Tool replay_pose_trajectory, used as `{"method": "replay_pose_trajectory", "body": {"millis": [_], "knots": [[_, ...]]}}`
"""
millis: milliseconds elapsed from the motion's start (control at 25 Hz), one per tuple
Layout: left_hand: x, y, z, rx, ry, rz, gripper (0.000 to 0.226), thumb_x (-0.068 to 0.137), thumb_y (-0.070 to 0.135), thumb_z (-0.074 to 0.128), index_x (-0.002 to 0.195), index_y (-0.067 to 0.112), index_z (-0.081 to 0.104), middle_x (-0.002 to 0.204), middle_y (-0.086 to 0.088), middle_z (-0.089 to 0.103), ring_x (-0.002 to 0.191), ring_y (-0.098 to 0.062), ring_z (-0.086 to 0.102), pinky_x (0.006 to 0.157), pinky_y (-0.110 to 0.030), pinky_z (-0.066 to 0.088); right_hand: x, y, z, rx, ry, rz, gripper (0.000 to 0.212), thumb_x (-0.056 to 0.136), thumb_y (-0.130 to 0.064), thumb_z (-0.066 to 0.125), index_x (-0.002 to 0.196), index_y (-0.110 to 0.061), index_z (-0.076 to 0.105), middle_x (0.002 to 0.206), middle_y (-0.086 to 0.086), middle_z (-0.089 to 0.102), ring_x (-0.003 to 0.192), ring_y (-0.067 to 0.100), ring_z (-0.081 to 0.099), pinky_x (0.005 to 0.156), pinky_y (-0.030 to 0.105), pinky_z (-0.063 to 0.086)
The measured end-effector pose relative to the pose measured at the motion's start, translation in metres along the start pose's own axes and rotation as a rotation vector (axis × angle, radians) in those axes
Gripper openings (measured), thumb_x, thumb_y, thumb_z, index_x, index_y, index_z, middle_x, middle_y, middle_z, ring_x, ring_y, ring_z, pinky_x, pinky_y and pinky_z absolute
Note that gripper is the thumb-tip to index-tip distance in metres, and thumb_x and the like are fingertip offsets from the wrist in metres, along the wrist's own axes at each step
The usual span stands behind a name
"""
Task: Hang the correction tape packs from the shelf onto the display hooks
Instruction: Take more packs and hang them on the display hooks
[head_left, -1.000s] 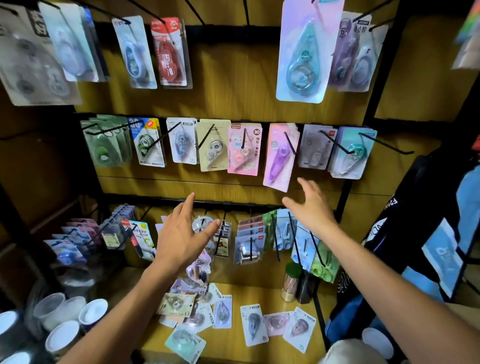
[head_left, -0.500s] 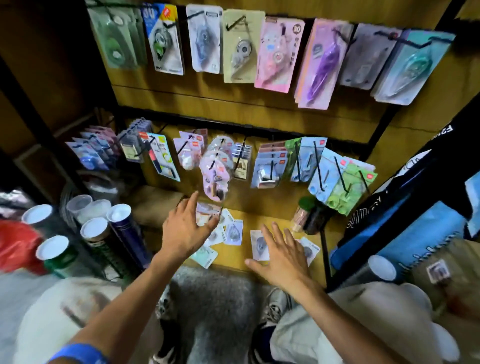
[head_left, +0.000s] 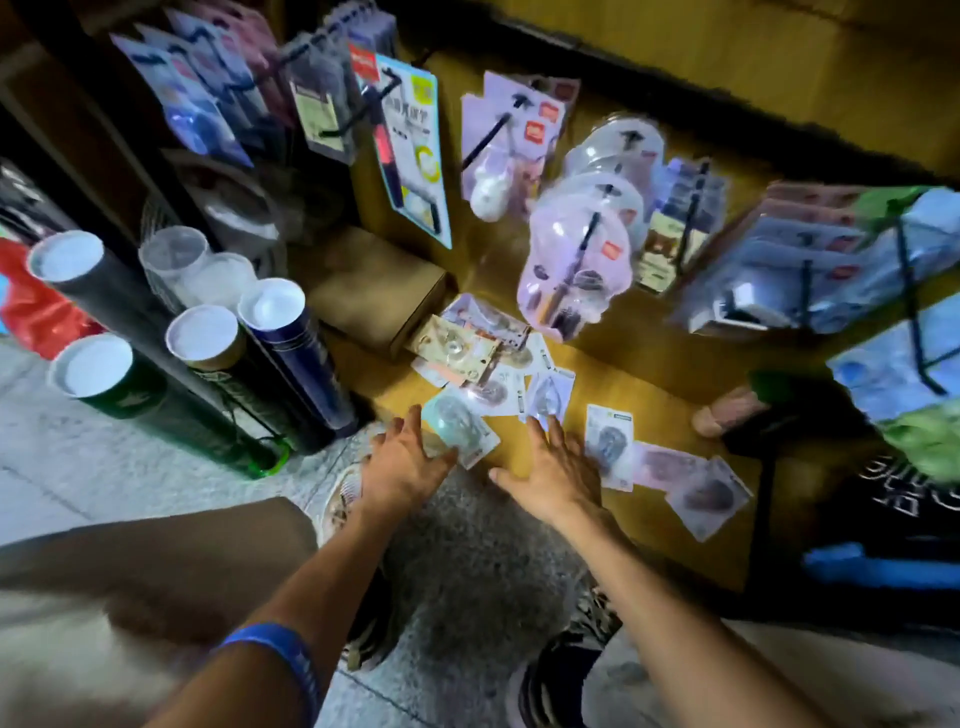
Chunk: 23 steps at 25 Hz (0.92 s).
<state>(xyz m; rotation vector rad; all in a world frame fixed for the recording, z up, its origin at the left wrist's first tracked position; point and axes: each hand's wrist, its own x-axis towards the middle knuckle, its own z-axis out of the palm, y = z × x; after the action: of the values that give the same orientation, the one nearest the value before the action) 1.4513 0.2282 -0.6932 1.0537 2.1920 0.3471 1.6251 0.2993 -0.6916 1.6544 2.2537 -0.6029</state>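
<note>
Lying loose on the low yellow shelf (head_left: 670, 364), correction tape packs (head_left: 488, 358) sit scattered w/ a teal pack (head_left: 460, 426) nearest. Left hand (head_left: 402, 462) rests on the teal pack, fingers seemingly curling at its edge; blur hides any grip. Right hand (head_left: 553, 473) spreads flat, holding nothing. Display hooks (head_left: 582, 249) above carry hung packs.

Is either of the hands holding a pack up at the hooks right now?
No, the left hand and right hand are both down at the shelf, reaching over the loose correction tape packs lying there.
</note>
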Motion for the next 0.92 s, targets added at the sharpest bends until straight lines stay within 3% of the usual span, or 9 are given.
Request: {"method": "replay_pose_trajectory", "body": {"millis": [160, 240, 360, 440, 560, 640, 720, 760, 920], "knots": [[0.058, -0.036, 0.038, -0.093, -0.129, -0.116, 0.086, 0.082, 0.061, 0.053, 0.151, 0.018, 0.027, 0.147, -0.016, 0.042, 0.133, -0.041, 0.039, 0.108, -0.046, 0.036, 0.105, -0.034, 0.014, -0.064, 0.004, -0.095, 0.095, 0.082, -0.07, 0.055, 0.156, -0.024, 0.016, 0.165, 0.005, 0.01, 0.148, 0.034, 0.02, 0.117, 0.046, 0.026], [0.077, -0.04, 0.053, -0.143, -0.152, -0.11, 0.076, 0.082, 0.06, 0.055, 0.142, 0.015, 0.039, 0.135, -0.018, 0.052, 0.125, -0.042, 0.048, 0.1, -0.044, 0.042, 0.148, -0.048, 0.017, -0.083, 0.043, -0.128, 0.094, 0.08, -0.069, 0.058, 0.154, -0.025, 0.02, 0.164, 0.004, 0.012, 0.145, 0.034, 0.024, 0.111, 0.046, 0.034], [0.11, -0.047, 0.076, -0.264, -0.157, -0.138, 0.076, 0.07, 0.058, 0.053, 0.127, 0.008, 0.047, 0.119, -0.022, 0.06, 0.113, -0.044, 0.056, 0.089, -0.042, 0.046, 0.202, -0.064, 0.028, -0.124, 0.07, -0.184, 0.096, 0.079, -0.066, 0.063, 0.154, -0.025, 0.019, 0.164, 0.003, 0.011, 0.146, 0.033, 0.021, 0.112, 0.046, 0.031], [0.127, -0.049, 0.088, -0.393, -0.119, -0.19, 0.064, 0.078, 0.046, 0.07, 0.121, 0.004, 0.047, 0.117, -0.021, 0.063, 0.111, -0.039, 0.059, 0.082, -0.034, 0.042, 0.231, -0.073, 0.034, -0.162, 0.073, -0.188, 0.101, 0.077, -0.064, 0.066, 0.156, -0.026, 0.014, 0.165, 0.005, 0.008, 0.147, 0.035, 0.019, 0.114, 0.048, 0.026], [0.142, -0.045, 0.102, -0.694, -0.021, -0.378, 0.038, 0.08, 0.021, 0.079, 0.094, 0.013, 0.045, 0.102, -0.01, 0.061, 0.098, -0.021, 0.06, 0.071, -0.021, 0.039, 0.259, -0.078, 0.042, -0.224, 0.033, -0.173, 0.111, 0.073, -0.059, 0.074, 0.156, -0.028, 0.009, 0.165, 0.007, -0.001, 0.15, 0.038, 0.006, 0.115, 0.056, 0.021], [0.151, -0.045, 0.112, -0.929, 0.031, -0.511, 0.046, 0.074, 0.007, 0.082, 0.084, 0.018, 0.038, 0.092, -0.009, 0.059, 0.096, -0.024, 0.064, 0.08, -0.035, 0.052, 0.263, -0.076, 0.05, -0.227, 0.026, -0.204, 0.109, 0.071, -0.053, 0.078, 0.155, -0.027, 0.013, 0.164, 0.009, 0.008, 0.147, 0.039, 0.014, 0.112, 0.052, 0.025], [0.157, -0.049, 0.114, -1.131, 0.068, -0.635, 0.049, 0.069, -0.003, 0.08, 0.081, 0.021, 0.039, 0.083, -0.011, 0.061, 0.088, -0.03, 0.065, 0.082, -0.052, 0.056, 0.256, -0.073, 0.057, -0.217, 0.123, -0.275, 0.097, 0.07, -0.046, 0.08, 0.149, -0.024, 0.028, 0.153, 0.009, 0.029, 0.136, 0.037, 0.032, 0.104, 0.044, 0.035], [0.159, -0.052, 0.115, -1.217, 0.068, -0.681, 0.045, 0.069, -0.004, 0.079, 0.08, 0.02, 0.042, 0.082, -0.013, 0.062, 0.083, -0.029, 0.064, 0.082, -0.054, 0.056, 0.251, -0.07, 0.059, -0.217, 0.17, -0.31, 0.089, 0.07, -0.043, 0.08, 0.144, -0.023, 0.034, 0.145, 0.007, 0.037, 0.129, 0.035, 0.038, 0.099, 0.042, 0.038], [0.154, -0.057, 0.105, -1.369, 0.141, -0.704, 0.026, 0.082, 0.003, 0.069, 0.068, 0.016, 0.052, 0.071, -0.01, 0.06, 0.07, -0.022, 0.056, 0.07, -0.034, 0.052, 0.225, -0.06, 0.064, 0.012, 0.164, -0.267, 0.078, 0.065, -0.043, 0.08, 0.132, -0.021, 0.046, 0.128, 0.006, 0.044, 0.119, 0.032, 0.044, 0.092, 0.039, 0.04]]}}
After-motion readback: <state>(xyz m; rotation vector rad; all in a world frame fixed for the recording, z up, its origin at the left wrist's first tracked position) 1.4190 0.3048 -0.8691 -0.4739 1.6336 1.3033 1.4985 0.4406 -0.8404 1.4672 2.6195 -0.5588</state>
